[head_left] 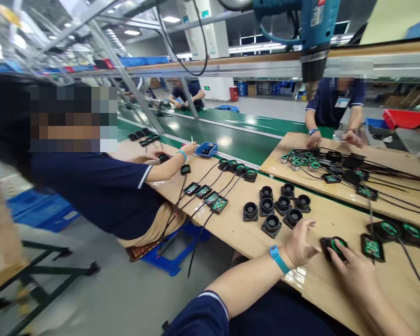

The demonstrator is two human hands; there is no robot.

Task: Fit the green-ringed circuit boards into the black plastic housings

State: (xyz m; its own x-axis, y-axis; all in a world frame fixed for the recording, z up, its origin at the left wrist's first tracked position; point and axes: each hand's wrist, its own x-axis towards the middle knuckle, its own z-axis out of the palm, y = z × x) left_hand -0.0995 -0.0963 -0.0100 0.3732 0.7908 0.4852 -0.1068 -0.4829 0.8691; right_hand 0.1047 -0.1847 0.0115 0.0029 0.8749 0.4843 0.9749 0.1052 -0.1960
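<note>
My right hand curls its fingers over a black round plastic housing with green insert, grip unclear, on the brown tabletop, right of my empty, loosely open left hand.

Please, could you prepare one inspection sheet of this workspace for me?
Surface: pale brown flat board, bearing parts.
Job's things: black round housing with green ring; eight black round housings with square flanges, grouped to its left.
Clutter: blue plastic tray with dark pieces.
Grips: left grip, bare hand, open; right grip, bare hand, fingers touching green-ringed housing, hold unclear.
Cables: thin black cables, some hanging over the edge.
Surroundings: co-worker at left, another co-worker across; blue-green power drill overhead.
</note>
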